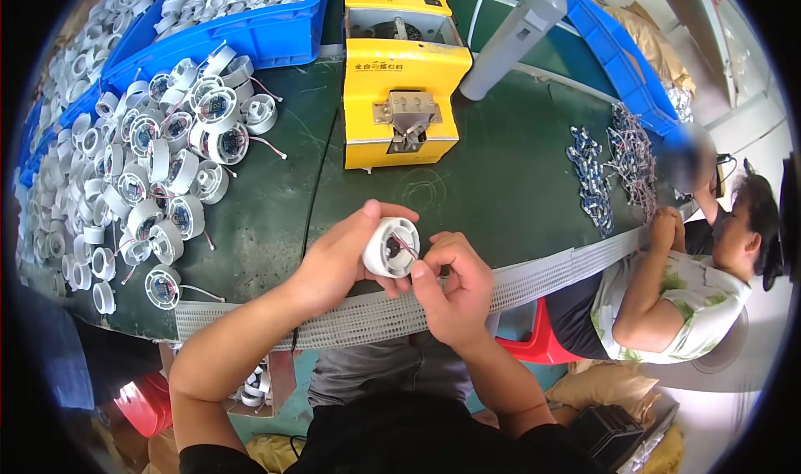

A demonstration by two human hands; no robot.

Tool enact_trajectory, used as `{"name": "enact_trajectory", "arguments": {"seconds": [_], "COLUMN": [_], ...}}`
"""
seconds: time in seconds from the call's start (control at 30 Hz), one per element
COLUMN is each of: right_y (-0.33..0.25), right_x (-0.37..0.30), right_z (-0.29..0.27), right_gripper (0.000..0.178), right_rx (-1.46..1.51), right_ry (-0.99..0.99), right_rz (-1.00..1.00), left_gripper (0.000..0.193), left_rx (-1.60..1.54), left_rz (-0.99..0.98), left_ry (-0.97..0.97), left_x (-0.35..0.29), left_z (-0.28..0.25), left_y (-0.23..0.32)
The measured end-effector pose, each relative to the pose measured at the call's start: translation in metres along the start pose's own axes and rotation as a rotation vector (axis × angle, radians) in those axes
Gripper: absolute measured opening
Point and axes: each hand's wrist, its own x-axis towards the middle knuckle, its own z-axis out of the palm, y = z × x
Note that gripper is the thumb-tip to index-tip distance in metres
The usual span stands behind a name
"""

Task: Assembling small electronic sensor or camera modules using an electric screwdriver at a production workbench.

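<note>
My left hand (338, 253) is wrapped round a white round plastic housing (379, 254), held above the table's near edge with its hollow side turned toward my right hand. Inside the housing a dark part shows, and thin reddish wires (405, 245) run out of it. My right hand (459, 290) is closed in a pinch at the housing's right rim, on the end of these wires. The fingertips partly hide that end. Left of my hands lies a heap of similar white housings (219, 108), many with circuit boards and loose wires.
A yellow machine (400, 82) stands ahead on the green table (517, 165). Blue bins (279, 36) of white rings are at the far left. Wired small parts (591, 182) lie to the right, near a seated person (667, 294). A grey post (513, 44) rises behind the machine.
</note>
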Motion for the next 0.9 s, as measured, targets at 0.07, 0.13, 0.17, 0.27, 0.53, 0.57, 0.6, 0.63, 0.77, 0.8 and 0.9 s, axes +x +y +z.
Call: {"name": "enact_trajectory", "arguments": {"seconds": [0.07,0.13,0.17,0.27,0.53,0.57,0.6,0.63,0.77,0.8,0.9], "right_y": [-0.004,-0.007,-0.007,-0.013,-0.011,-0.012,-0.014,-0.016,-0.02,-0.02,-0.01], "right_x": [0.001,0.003,0.004,0.007,0.007,0.007,0.008,0.009,0.007,0.005,0.0], "right_z": [0.002,0.003,0.002,-0.002,-0.022,-0.018,-0.013,-0.006,0.003,0.002,0.002], "right_gripper": [0.012,0.012,0.015,0.021,0.02,0.019,0.019,0.019,0.018,0.018,0.021], "right_rx": [-0.079,-0.16,-0.17,-0.125,0.061,0.398,0.399,0.424,0.515,0.516,0.399], "right_ry": [-0.005,-0.009,-0.023,0.018,-0.11,-0.121,-0.123,-0.091,0.034,0.031,0.015], "right_rz": [0.026,0.051,0.103,0.153,0.156,0.4,0.402,0.355,0.415,0.418,0.338], "left_gripper": [0.05,0.044,0.042,0.04,0.036,0.036,0.039,0.039,0.042,0.042,0.043], "left_rx": [0.077,0.164,0.119,-0.028,-0.052,-0.109,-0.118,-0.12,-0.139,-0.138,-0.143], "left_rz": [0.007,0.015,0.04,0.081,0.189,0.199,0.197,0.197,0.21,0.205,0.197], "left_ry": [-0.014,-0.033,-0.022,0.036,0.029,-0.031,-0.057,-0.054,-0.115,-0.138,-0.155], "left_x": [0.001,0.003,0.003,0.003,0.0,0.001,0.001,0.001,-0.002,-0.003,-0.004], "left_z": [0.001,0.0,-0.001,0.0,0.002,0.002,0.001,0.001,0.0,0.001,0.005], "left_y": [-0.005,-0.007,-0.008,-0.004,-0.006,-0.007,-0.008,-0.007,-0.005,-0.005,-0.007]}}
